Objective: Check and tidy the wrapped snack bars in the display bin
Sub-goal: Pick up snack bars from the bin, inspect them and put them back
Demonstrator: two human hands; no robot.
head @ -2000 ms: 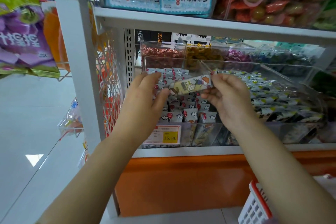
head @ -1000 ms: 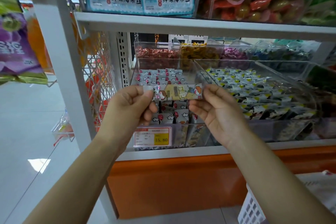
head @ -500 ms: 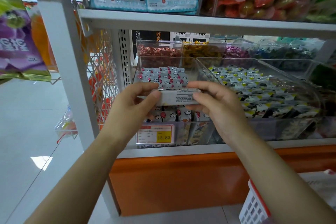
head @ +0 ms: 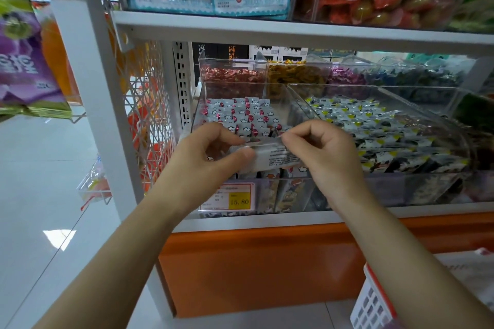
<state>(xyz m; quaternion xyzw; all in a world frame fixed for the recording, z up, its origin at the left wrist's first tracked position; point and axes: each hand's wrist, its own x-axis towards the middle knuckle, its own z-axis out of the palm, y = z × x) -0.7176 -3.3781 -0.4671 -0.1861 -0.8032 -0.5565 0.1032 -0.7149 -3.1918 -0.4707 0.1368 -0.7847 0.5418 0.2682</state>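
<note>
One wrapped snack bar (head: 270, 159) is held between both hands in front of the clear display bin (head: 287, 93), its white printed back side facing me. My left hand (head: 203, 157) grips its left end with thumb and curled fingers. My right hand (head: 320, 152) pinches its right end at the seam. Behind the hands, several rows of matching bars (head: 240, 115) with red and white cloud wrappers stand upright in the bin.
A yellow price tag (head: 231, 199) reading 15.80 sits on the bin's front. To the right is a second clear bin (head: 454, 125) of yellow-and-black packets. More candy bins stand behind; a white shelf (head: 267, 31) hangs above. A white basket (head: 374, 304) stands at the lower right.
The bar was turned over in both hands: its cartoon front faced me two and one seconds ago, now its printed back does. Both hands have kept hold and curled tighter at the ends.
</note>
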